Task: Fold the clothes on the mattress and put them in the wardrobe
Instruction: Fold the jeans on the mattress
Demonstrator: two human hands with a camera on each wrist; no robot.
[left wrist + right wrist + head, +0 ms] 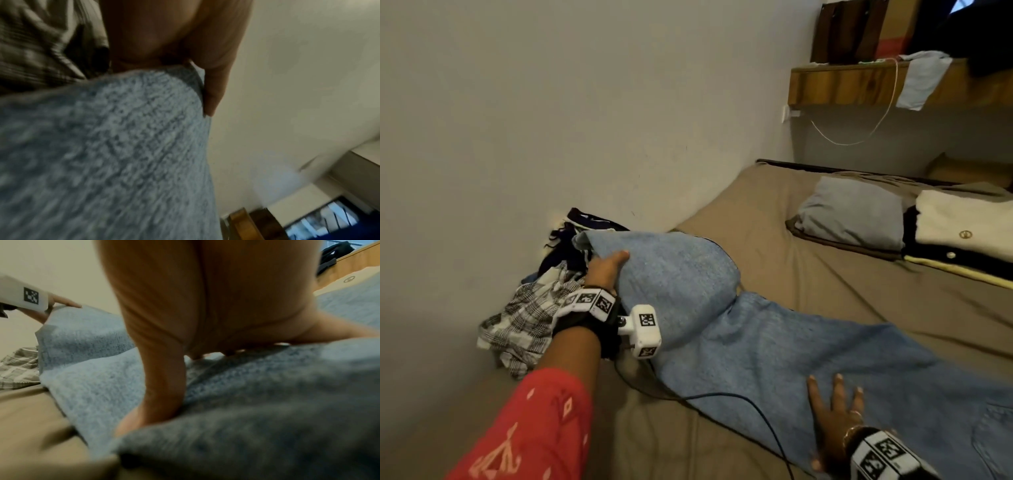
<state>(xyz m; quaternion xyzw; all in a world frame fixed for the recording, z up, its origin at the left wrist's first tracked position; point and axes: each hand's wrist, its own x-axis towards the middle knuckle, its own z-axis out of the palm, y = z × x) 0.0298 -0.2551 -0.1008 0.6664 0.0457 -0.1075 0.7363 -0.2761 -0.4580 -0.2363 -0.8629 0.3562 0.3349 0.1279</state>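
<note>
Light blue jeans (774,342) lie stretched across the brown mattress (791,274). My left hand (607,269) holds the leg end lifted off the bed, thumb on top and fingers hidden under the denim (102,162). My right hand (832,411) presses flat on the jeans (246,402) near the front edge, fingers spread and straight. A pile of unfolded clothes, with a checked garment (524,318) and dark pieces (578,233), sits by the wall on the left.
Folded clothes lie at the back right: a grey piece (852,212) and a cream and navy one (962,233). A wooden shelf (859,84) with a light cloth and a white cable hangs above. A black cable (722,397) runs over the mattress.
</note>
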